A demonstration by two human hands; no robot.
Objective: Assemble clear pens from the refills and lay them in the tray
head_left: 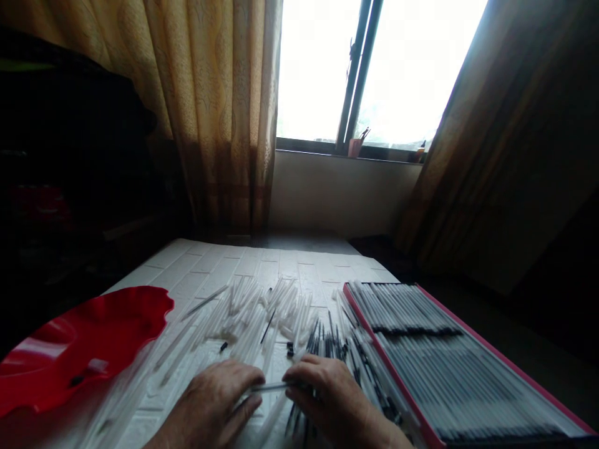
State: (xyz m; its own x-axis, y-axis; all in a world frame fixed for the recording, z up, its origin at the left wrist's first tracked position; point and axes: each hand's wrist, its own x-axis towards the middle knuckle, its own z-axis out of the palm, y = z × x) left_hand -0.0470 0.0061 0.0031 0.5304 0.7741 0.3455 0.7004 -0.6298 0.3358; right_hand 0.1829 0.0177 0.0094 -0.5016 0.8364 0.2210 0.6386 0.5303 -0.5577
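Translucent plastic tube (274,387): long axis left–right, over near bench (201,252), spanning left hand (219,394) to right hand (334,393); each grip pinched closed on it, ends hidden by fingers, neither hand nearer.

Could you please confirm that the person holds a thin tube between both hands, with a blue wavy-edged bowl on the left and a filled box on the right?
Not quite: the wavy-edged bowl is red, not blue, as the head view shows. The left hand and right hand do hold the thin tube, and the filled box is on the right.
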